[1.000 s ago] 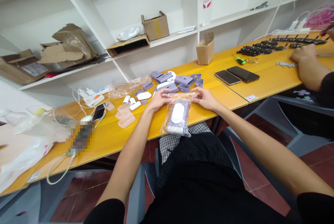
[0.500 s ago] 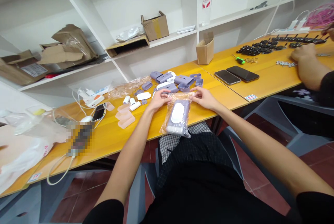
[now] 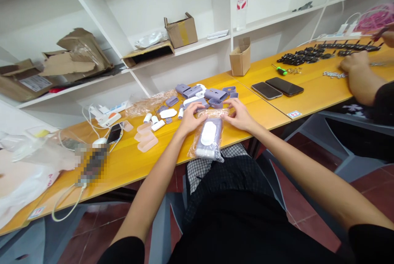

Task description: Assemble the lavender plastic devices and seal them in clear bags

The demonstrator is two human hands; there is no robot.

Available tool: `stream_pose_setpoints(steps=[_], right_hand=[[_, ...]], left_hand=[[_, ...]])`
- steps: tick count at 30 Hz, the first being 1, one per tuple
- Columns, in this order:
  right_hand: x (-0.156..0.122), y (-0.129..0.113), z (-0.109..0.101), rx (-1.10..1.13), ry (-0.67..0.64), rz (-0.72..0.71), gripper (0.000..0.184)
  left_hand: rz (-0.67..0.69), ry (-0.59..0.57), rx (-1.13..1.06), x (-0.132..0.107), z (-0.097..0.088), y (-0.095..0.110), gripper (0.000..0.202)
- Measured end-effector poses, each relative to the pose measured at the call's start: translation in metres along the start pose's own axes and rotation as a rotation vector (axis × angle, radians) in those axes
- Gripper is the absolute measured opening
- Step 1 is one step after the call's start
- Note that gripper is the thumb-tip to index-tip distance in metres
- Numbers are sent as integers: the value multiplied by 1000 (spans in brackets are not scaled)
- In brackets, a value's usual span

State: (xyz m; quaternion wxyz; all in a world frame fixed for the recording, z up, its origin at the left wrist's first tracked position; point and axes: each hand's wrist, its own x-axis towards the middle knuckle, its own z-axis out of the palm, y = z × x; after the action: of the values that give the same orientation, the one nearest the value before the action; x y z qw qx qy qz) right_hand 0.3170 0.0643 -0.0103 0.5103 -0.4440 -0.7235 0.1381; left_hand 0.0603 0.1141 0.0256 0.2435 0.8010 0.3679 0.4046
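Observation:
A clear plastic bag with a purple case and a white oval part inside lies at the front edge of the orange table. My left hand grips the bag's top left corner. My right hand grips the top right corner. Just behind the bag lie several purple plastic parts, white caps and translucent pink lids.
Two phones lie to the right, with a small cardboard box behind them. Another person's hand rests among black parts at far right. A power strip, cables and a white plastic bag are at left. Shelves hold torn cartons.
Both hands stay on the bag's top edge; my left hand has closed in slightly toward the right. The view has shifted a little left.

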Motion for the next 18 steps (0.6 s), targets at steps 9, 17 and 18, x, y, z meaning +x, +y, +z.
stream_pose_setpoints(steps=[9, 17, 18], right_hand=[[-8, -22, 2, -215, -216, -272, 44], [-12, -21, -1, -238, -299, -247, 44], [-13, -21, -1, -224, -308, -241, 46]], left_hand=[[129, -199, 27, -15, 4, 28, 21], [0, -287, -27, -27, -6, 15, 35], [-15, -298, -35, -29, -8, 12, 35]])
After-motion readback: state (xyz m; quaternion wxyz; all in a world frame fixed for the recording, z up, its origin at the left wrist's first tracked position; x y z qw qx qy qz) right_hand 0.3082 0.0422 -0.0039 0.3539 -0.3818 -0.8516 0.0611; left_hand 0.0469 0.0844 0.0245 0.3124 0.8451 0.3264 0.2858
